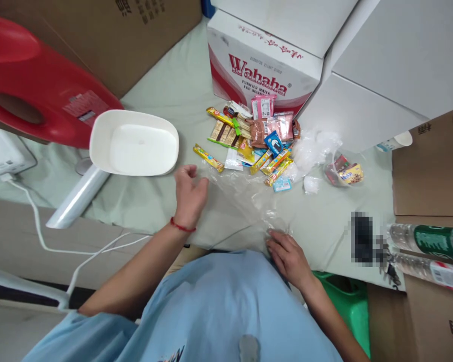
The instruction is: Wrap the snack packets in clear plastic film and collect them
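A clear plastic bag lies flat on the pale green cloth in front of me. My left hand, with a red string on its wrist, pinches the bag's left edge with curled fingers. At the near edge of the table my right hand pinches the bag's crumpled near corner. Beyond the bag lies a heap of wrapped snacks. An empty white tray stands to the left of my left hand.
A Wahaha carton and white boxes stand behind the snacks. Another clear bag with snacks lies at right. A red plastic object and brown cartons are at left, water bottles at right, white cables at lower left.
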The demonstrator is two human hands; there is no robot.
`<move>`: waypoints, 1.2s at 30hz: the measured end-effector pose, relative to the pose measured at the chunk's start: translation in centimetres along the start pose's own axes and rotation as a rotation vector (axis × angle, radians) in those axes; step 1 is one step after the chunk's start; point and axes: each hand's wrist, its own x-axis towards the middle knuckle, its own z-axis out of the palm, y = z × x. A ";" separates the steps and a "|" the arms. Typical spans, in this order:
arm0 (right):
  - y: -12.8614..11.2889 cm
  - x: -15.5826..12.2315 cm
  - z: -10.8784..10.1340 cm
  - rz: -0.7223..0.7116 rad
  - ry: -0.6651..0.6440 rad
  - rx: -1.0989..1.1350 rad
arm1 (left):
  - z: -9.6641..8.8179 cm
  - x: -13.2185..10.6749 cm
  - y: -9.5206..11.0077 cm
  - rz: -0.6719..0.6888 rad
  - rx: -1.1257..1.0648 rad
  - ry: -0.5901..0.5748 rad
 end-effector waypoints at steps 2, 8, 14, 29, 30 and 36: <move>-0.4 0.3 0.5 0.019 0.033 -0.022 | -0.6 -1.7 1.2 0.338 0.169 0.064; -1.4 2.4 1.7 0.110 -0.043 -0.038 | -0.2 -4.8 3.4 0.936 0.231 -0.490; -2.8 5.7 1.4 0.102 -0.359 -0.074 | 2.7 -7.8 3.0 0.626 0.280 -0.358; -1.3 2.2 2.9 0.184 -0.021 0.348 | -4.9 -7.4 -5.6 0.087 0.311 -0.208; -1.4 2.3 3.0 0.181 -0.023 0.339 | -6.1 -7.9 -5.9 0.069 0.358 -0.183; -2.1 3.8 2.8 0.130 -0.125 0.165 | -8.7 -9.2 -2.5 0.618 0.572 -0.016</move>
